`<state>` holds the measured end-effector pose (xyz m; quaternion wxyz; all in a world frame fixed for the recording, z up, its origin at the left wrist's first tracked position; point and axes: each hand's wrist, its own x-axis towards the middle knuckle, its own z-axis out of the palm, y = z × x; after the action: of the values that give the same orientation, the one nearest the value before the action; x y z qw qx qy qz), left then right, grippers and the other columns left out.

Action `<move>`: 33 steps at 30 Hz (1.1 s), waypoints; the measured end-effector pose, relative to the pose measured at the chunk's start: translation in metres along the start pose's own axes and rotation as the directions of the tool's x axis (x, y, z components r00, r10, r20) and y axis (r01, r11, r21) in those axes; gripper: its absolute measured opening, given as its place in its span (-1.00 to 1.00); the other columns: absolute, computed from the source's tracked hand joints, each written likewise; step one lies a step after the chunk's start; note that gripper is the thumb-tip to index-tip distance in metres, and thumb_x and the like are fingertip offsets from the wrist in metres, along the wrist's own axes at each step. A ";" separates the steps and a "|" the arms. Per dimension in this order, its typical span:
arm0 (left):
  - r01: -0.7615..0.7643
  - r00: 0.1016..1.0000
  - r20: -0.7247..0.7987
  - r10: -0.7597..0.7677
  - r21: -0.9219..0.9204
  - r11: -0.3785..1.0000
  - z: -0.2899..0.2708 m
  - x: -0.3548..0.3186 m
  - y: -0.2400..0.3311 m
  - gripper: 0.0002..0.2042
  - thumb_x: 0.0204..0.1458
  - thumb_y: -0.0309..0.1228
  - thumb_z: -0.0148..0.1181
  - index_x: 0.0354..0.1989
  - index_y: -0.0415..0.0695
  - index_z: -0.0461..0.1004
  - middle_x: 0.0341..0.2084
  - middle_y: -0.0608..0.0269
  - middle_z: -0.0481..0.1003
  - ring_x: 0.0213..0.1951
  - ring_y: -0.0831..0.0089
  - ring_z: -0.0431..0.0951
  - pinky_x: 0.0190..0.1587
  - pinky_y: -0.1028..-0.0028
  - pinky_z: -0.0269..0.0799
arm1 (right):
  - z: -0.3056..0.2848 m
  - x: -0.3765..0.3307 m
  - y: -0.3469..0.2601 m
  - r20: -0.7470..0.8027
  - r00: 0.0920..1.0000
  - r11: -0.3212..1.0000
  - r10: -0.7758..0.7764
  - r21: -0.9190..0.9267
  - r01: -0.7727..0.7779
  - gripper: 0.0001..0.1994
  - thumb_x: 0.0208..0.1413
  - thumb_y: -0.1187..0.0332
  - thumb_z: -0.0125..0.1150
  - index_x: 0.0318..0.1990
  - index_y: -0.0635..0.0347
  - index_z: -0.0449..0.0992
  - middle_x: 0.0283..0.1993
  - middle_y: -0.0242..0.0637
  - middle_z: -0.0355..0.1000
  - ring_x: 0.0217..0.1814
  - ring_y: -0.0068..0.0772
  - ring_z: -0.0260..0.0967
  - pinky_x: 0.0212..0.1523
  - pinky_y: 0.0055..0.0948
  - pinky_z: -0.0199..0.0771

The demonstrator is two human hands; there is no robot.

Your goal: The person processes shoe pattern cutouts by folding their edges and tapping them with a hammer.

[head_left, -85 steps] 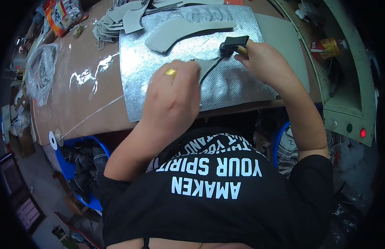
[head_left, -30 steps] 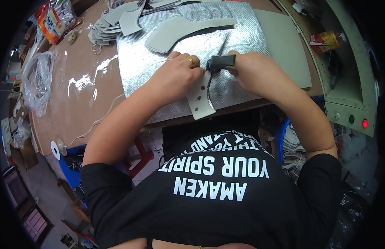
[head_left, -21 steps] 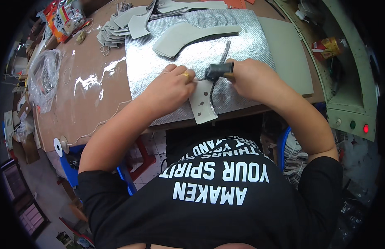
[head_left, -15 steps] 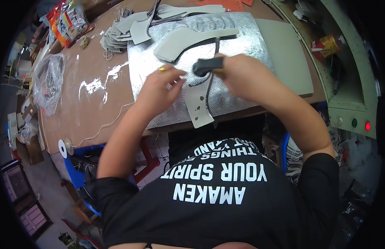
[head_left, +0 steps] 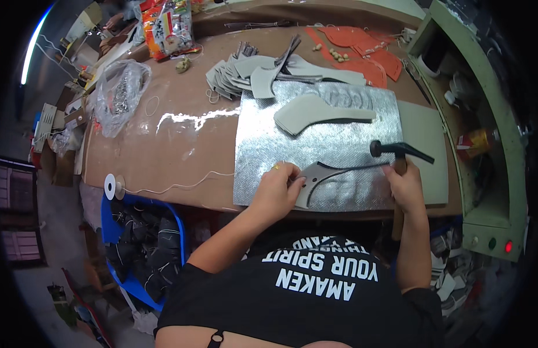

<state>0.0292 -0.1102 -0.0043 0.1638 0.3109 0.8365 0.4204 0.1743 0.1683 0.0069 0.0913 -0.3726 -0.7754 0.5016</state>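
A curved grey cut piece (head_left: 320,176) with a dark edge and small holes lies across the near part of a silver textured plate (head_left: 254,136). Its wide end is pinched by my left hand (head_left: 274,191), thumb on top. At the narrow end, the fingertips of my right hand (head_left: 407,188) touch the dark strip. That same hand is wrapped around the wooden handle of a hammer (head_left: 390,148), whose black head points up and away from me. Beyond the piece, a small stack of pale curved pieces (head_left: 321,111) rests on the plate.
More cut pieces (head_left: 225,78) are heaped behind the plate, with orange sheets (head_left: 361,43) to their right. A cream board (head_left: 422,133) sits under the plate's right side. A clear bag (head_left: 121,95), a cord spool (head_left: 111,187), a blue bin (head_left: 113,223) and a green cabinet (head_left: 489,232) surround the work.
My view has shifted. The grey piece has turned from pointing toward me to lying crosswise. My left hand, earlier off the piece, now grips its wide end; the hammer is lower and farther right.
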 end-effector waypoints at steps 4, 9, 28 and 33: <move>0.065 0.984 -0.141 -0.107 -0.276 0.959 -0.050 0.073 0.008 -0.81 0.12 -0.39 0.26 -0.25 -0.28 0.50 -0.46 0.11 0.57 -0.42 0.31 0.57 -0.30 0.34 0.47 | -0.013 -0.007 0.015 0.079 0.997 0.966 0.014 0.258 -0.034 -0.80 0.16 0.37 0.30 -0.28 0.23 0.37 -0.58 -0.45 0.31 -0.71 -0.69 0.19 -0.70 -0.60 0.21; 0.080 0.918 -0.389 -0.083 -0.023 0.997 -0.088 0.194 -0.048 -0.71 0.07 -0.26 0.33 -0.28 -0.29 0.55 -0.43 0.07 0.61 -0.38 0.28 0.61 -0.26 0.33 0.49 | -0.012 -0.004 0.006 0.118 0.993 0.951 -0.002 0.307 -0.035 -0.80 0.15 0.37 0.30 -0.28 0.25 0.38 -0.59 -0.46 0.30 -0.72 -0.67 0.20 -0.70 -0.60 0.23; 0.123 0.831 -0.554 0.056 0.280 0.952 -0.056 0.176 -0.055 -0.56 -0.01 -0.37 0.33 -0.02 -0.21 0.26 -0.23 -0.17 0.55 -0.12 -0.15 0.56 -0.02 0.01 0.29 | -0.010 -0.004 -0.002 0.132 0.991 0.945 0.025 0.321 -0.067 -0.79 0.16 0.37 0.28 -0.22 0.29 0.39 -0.58 -0.47 0.28 -0.72 -0.70 0.17 -0.71 -0.64 0.22; 0.273 0.775 -0.630 0.048 0.402 0.874 -0.100 0.186 -0.048 -0.45 -0.02 -0.29 0.38 0.08 -0.21 0.26 -0.23 -0.10 0.57 -0.12 -0.15 0.57 0.04 -0.06 0.33 | -0.014 -0.004 0.005 0.159 0.987 0.950 0.012 0.306 -0.061 -0.79 0.16 0.37 0.28 -0.21 0.30 0.41 -0.56 -0.46 0.30 -0.70 -0.70 0.19 -0.69 -0.61 0.25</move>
<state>-0.1826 -0.0702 0.0143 -0.1763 0.1325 0.9368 0.2714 0.1870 0.1767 0.0099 0.0786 -0.3278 -0.6846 0.6462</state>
